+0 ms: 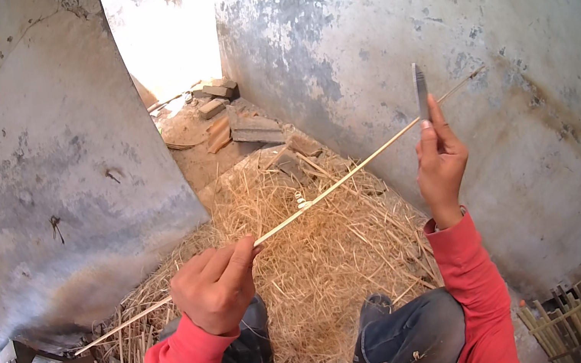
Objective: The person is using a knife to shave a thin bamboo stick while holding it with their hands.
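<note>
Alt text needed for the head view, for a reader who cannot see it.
A person in red sleeves holds a long thin bamboo strip in the left hand while the right hand holds a flat knife blade upright against it. Below lies a heap of straw-like shavings between weathered plaster walls.

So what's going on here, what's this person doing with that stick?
A person in red sleeves sits between two stained walls, above a heap of straw. The left hand grips a long thin bamboo strip near its middle, and it slants up to the right. The right hand holds a flat metal blade upright against the strip near its far end. More split bamboo pieces stand at the lower right.
</note>
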A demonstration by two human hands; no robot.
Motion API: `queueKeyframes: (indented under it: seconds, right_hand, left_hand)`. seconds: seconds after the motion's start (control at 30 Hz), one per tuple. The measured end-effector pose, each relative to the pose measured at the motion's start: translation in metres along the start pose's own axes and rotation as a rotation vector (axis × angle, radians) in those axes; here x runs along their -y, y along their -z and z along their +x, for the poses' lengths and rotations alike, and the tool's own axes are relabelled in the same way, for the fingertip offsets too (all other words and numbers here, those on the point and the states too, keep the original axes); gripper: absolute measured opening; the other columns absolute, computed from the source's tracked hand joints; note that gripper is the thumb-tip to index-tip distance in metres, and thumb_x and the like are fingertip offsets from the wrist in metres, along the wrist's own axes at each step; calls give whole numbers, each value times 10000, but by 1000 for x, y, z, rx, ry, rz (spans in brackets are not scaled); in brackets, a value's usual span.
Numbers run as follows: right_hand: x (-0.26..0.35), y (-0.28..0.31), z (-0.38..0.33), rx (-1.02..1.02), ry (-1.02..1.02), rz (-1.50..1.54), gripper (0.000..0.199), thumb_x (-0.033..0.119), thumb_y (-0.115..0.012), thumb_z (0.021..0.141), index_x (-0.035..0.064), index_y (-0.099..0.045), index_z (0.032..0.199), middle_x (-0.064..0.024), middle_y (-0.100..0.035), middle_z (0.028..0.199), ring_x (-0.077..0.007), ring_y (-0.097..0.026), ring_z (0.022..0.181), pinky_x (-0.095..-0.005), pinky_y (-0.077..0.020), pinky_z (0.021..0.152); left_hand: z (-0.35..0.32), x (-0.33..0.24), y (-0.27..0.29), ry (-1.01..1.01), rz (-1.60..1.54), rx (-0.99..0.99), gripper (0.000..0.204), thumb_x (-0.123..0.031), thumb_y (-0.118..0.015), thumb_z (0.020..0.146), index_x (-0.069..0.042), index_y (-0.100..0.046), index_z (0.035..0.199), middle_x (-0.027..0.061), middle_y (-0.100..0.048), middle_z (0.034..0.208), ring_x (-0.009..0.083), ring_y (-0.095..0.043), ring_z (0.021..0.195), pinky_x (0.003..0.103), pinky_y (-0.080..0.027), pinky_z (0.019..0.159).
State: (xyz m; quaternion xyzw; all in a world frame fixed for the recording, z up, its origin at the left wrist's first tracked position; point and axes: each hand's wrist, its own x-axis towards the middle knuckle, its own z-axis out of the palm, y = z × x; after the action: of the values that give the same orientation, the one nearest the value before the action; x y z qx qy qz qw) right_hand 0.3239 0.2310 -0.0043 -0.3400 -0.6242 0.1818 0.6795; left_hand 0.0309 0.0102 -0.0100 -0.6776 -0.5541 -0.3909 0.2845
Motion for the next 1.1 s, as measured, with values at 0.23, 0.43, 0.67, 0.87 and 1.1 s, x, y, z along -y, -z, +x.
queueKeyframes:
  seconds: [0.23,0.43,0.67,0.87,1.1]
  right_hand:
    - [36,-49,-59,341,95,12,467,65,-623,1042,110,-616,1507,36,-539,680,-21,-376,588,-250,-344,515]
    - [55,-56,-78,470,126,61,497,34,-642,1013,88,-610,1506,-78,-607,651,-57,-457,545,-284,-399,511]
    - [73,-66,-96,603,195,118,472,5,-635,1012,47,-626,1481,-16,-547,616,-36,-436,542,-262,-383,504]
    - [56,-53,-69,510,94,105,470,34,-609,1043,80,-610,1512,31,-580,674,-16,-421,560,-249,-357,493]
    - [0,4,-1,63,-52,4,461,117,-579,1089,105,-571,1550,100,-476,733,-10,-374,609,-231,-318,525]
  left_hand:
    - [2,-4,-6,-33,46,-6,244,-75,-851,794,-93,-793,1031,34,-745,823,194,-658,613,316,-500,525]
    - [0,-11,-7,12,8,3,218,-75,-853,796,-98,-787,1002,43,-743,810,207,-678,629,340,-519,537]
    - [-1,-16,-9,166,-129,83,202,-38,-850,820,-93,-796,1007,102,-727,756,287,-668,589,355,-515,539]
    - [2,-6,-2,350,-351,122,81,-34,-831,868,-26,-793,939,108,-689,682,210,-589,521,311,-445,509]
    - [-8,19,7,386,-428,191,61,-8,-827,864,20,-778,886,107,-624,618,154,-511,489,286,-392,497]
